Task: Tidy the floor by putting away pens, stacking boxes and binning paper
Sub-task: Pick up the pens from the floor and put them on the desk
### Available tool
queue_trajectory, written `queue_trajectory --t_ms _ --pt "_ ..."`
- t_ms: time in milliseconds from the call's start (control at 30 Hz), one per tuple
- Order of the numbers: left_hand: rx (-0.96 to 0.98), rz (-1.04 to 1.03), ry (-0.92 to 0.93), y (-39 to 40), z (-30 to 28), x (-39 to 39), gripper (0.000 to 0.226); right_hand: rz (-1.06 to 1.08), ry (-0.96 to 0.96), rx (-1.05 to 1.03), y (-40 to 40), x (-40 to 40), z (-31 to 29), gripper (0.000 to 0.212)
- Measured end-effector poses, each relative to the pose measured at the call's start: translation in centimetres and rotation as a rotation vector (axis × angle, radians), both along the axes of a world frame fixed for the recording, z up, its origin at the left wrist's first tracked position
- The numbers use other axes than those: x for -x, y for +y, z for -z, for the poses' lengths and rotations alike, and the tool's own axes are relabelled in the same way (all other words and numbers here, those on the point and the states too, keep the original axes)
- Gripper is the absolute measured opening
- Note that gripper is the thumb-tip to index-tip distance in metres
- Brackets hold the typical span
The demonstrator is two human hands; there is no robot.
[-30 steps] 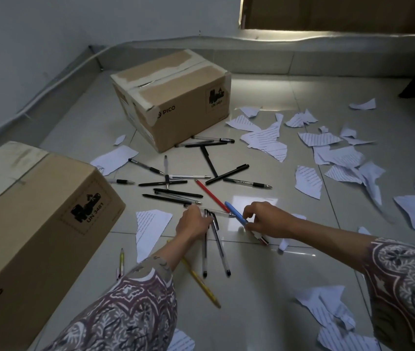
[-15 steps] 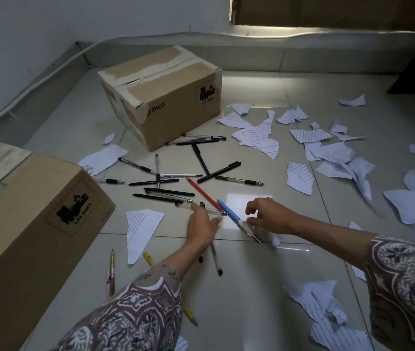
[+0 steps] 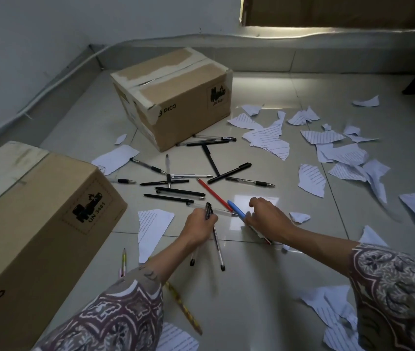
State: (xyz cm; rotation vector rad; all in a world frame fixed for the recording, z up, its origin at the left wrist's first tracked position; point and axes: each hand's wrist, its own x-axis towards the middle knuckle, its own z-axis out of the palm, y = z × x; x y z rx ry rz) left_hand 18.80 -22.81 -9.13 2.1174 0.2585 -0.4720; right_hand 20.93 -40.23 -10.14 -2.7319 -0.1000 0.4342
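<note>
Several pens (image 3: 176,192), mostly black, lie scattered on the tiled floor between two cardboard boxes. My left hand (image 3: 199,228) grips two thin pens (image 3: 218,245) whose lower ends hang toward me. My right hand (image 3: 267,220) holds a blue pen (image 3: 235,208) and another pen beneath it, just right of a red pen (image 3: 212,195). One taped PICO box (image 3: 176,97) stands at the back, a second box (image 3: 31,221) at the near left. Torn sheets of lined paper (image 3: 311,179) litter the right side.
A yellow pencil (image 3: 183,309) lies under my left forearm, and another pen (image 3: 124,259) sits beside the near box. A paper piece (image 3: 152,225) lies left of my left hand. Walls with a raised ledge (image 3: 302,59) bound the back and left.
My left hand has closed around two thin pens and lifted their upper ends off the floor. My right hand has taken hold of the blue pen. The camera shifted slightly.
</note>
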Motion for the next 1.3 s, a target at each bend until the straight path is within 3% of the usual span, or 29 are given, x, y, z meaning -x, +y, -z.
queue_trajectory --t_ms 133,267,400,467,567,700,900,1100,1200,1300 --pt "0.061 -0.02 -0.068 1.3 -1.5 -0.1 0.022 -0.046 -0.033 0.028 0.9 0.6 0.9 0.022" --pt "0.196 -0.102 0.031 2.7 -2.4 -0.3 0.024 0.054 0.024 -0.034 1.2 0.5 0.7 0.008" --pt "0.37 -0.175 0.131 4.1 -3.2 -0.5 0.018 0.179 -0.052 -0.206 1.7 -0.5 -0.2 0.011" --pt "0.435 -0.186 0.15 4.8 -3.6 -0.6 0.017 0.149 -0.104 -0.268 2.4 -0.8 -1.1 0.012" --pt "0.478 -0.18 0.156 6.0 -4.2 -0.6 0.016 0.03 -0.127 -0.297 3.7 -1.5 -2.0 0.03" --pt "0.481 -0.192 0.128 7.7 -4.1 -0.7 0.016 -0.158 -0.127 -0.157 6.0 -2.2 -2.2 0.011" --pt "0.437 -0.238 0.078 9.4 -3.5 -0.7 0.013 -0.328 -0.109 0.098 9.2 -2.3 -0.5 0.023" --pt "0.457 -0.267 0.086 9.9 -2.8 -1.1 0.013 -0.475 -0.216 0.271 9.8 -1.9 0.6 0.023" --pt "0.476 -0.288 0.105 9.6 -2.6 -1.3 0.009 -0.443 -0.138 0.137 10.2 -2.4 0.1 0.021" --pt "0.491 -0.304 0.097 9.4 -2.6 -1.7 0.01 -0.25 -0.026 -0.158 10.2 -3.8 -0.9 0.015"
